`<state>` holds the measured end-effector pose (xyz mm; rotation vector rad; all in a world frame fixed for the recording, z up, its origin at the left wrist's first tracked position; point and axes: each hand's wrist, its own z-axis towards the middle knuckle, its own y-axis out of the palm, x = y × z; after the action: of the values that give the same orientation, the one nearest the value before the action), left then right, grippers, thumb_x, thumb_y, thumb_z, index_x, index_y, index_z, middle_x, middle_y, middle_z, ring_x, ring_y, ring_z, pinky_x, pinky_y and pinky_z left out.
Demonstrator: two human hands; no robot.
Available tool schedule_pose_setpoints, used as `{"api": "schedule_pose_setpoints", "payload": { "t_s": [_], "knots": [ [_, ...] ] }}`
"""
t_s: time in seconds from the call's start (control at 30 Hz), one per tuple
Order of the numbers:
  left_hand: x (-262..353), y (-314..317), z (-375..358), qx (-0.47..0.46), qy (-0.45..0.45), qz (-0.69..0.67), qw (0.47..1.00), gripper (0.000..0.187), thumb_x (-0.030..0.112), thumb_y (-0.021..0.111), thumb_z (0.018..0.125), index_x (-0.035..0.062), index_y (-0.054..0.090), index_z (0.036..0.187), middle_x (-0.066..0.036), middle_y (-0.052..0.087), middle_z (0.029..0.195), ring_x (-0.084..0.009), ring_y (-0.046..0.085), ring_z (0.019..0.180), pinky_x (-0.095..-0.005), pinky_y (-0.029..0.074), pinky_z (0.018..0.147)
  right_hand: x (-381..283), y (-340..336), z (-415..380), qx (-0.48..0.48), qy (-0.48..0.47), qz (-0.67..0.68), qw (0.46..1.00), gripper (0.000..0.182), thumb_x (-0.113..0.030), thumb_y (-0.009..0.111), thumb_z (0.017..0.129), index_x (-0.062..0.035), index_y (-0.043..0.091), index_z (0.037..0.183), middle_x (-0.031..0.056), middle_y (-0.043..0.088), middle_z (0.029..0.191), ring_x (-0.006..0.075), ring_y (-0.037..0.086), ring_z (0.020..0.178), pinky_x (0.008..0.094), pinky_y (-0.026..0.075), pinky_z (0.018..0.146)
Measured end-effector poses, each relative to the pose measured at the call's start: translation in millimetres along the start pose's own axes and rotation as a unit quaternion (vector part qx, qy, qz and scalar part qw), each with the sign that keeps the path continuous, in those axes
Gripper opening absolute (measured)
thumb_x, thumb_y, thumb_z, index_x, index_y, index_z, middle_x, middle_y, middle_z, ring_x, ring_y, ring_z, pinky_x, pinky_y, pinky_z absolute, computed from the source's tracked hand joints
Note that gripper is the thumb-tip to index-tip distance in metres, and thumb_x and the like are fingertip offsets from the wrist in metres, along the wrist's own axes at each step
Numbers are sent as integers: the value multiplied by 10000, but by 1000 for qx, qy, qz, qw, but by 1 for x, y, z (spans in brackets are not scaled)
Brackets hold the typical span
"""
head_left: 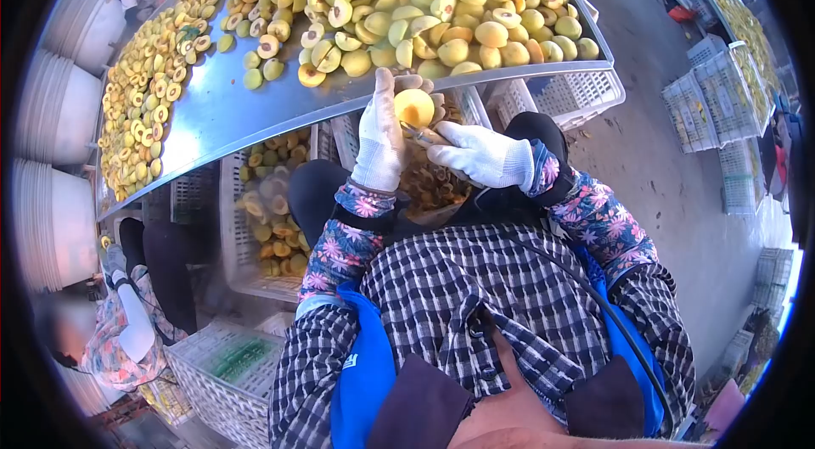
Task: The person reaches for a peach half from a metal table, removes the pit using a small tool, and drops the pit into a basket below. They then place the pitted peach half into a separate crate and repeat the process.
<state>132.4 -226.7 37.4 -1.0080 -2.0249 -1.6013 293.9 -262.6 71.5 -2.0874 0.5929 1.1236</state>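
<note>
Near the front edge of the metal table, my left hand [380,139], in a whitish glove, is closed round a yellow peach [414,108]. My right hand [480,154], also gloved, grips a small knife-like tool [416,131] whose metal end meets the lower side of the peach. The exact shape of its tip is hard to make out. Just beyond my hands, a large heap of yellow-green peaches [399,16], many halved with dark red pit hollows, covers the metal table [229,114]. Under my hands is a container of brownish peach scraps [429,182].
To my left, a white crate [238,275] holds peach halves [280,228]. Another white crate [586,92] stands beneath the table's right end. Stacked white tubs [55,224] line the left side. A seated co-worker [127,330] is at lower left; stacked crates [713,101] are at right.
</note>
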Motion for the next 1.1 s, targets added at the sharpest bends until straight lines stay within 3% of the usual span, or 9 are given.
{"api": "schedule_pose_setpoints", "payload": {
  "t_s": [0.17, 0.2, 0.43, 0.6, 0.67, 0.73, 0.97, 1.03, 1.1],
  "knots": [
    [-1, -1, 12, -25, 40, 6, 999, 520, 535, 547, 913, 21, 555, 994, -145, 635, 980, -331, 652, 882, -463, 562, 787, 28, 6, -14, -4, -171, -315, 934, 346, -327, 499, 943, 2, 490, 1050, 232, 639, 883, 411, 626, 876, 472, 483, 782],
    [1, -1, 14, -17, 68, 9, 998, 509, 524, 549, 916, 23, 562, 1011, -141, 640, 985, -328, 652, 904, -467, 556, 812, 32, 9, -20, 3, -13, -253, 967, 325, -311, 500, 936, -6, 479, 1045, 228, 649, 840, 417, 629, 837, 471, 491, 770],
    [79, -54, 1, 40, 224, 139, 964, 326, 341, 577, 944, 20, 607, 995, -122, 655, 925, -236, 665, 824, -374, 572, 732, 117, 40, -24, 13, -45, -285, 958, 266, -283, 519, 908, -31, 514, 994, 200, 637, 775, 385, 632, 773, 476, 495, 691],
    [173, -187, -9, 257, 288, 475, 791, 449, 380, 585, 916, 12, 598, 1173, -144, 643, 1101, -250, 629, 1026, -366, 505, 893, 129, 37, -57, 8, 49, -273, 961, 330, -332, 530, 897, -17, 502, 989, 238, 630, 764, 415, 633, 759, 499, 491, 696],
    [188, -176, -20, 361, 168, 760, 513, 573, 445, 616, 873, 28, 556, 1261, -184, 580, 1247, -305, 552, 1167, -400, 427, 1000, 122, 31, -65, 24, 91, -247, 964, 317, -327, 513, 919, -31, 481, 1029, 256, 635, 797, 435, 629, 780, 507, 488, 701],
    [186, -176, 18, 263, 147, 750, 589, 613, 467, 623, 852, 39, 541, 1283, -208, 541, 1297, -362, 503, 1211, -427, 390, 1032, 109, 30, -62, 67, 53, -239, 967, 306, -323, 511, 925, -36, 480, 1026, 258, 633, 797, 435, 628, 781, 506, 488, 700],
    [119, -157, 142, 137, 88, 813, 559, 572, 414, 689, 769, -34, 606, 1115, -244, 649, 1083, -366, 617, 1048, -419, 495, 889, 74, 23, -23, 116, -109, -267, 950, 238, -243, 585, 902, -56, 510, 1028, 188, 638, 830, 399, 627, 757, 451, 509, 667],
    [111, -165, 151, 181, 92, 673, 711, 548, 342, 725, 730, -42, 608, 1103, -249, 656, 1053, -344, 628, 1042, -411, 512, 864, 80, 22, -14, 111, -120, -291, 943, 256, -238, 595, 887, -51, 525, 1047, 182, 644, 852, 384, 633, 782, 437, 515, 681],
    [101, -223, 189, 104, 216, 659, 713, 546, 315, 700, 755, -56, 581, 1137, -209, 676, 999, -295, 679, 837, -377, 551, 698, 71, 15, -13, 102, -139, -336, 926, 338, -241, 586, 886, -34, 541, 1150, 191, 644, 914, 366, 633, 849, 430, 517, 736]
  ]
}}
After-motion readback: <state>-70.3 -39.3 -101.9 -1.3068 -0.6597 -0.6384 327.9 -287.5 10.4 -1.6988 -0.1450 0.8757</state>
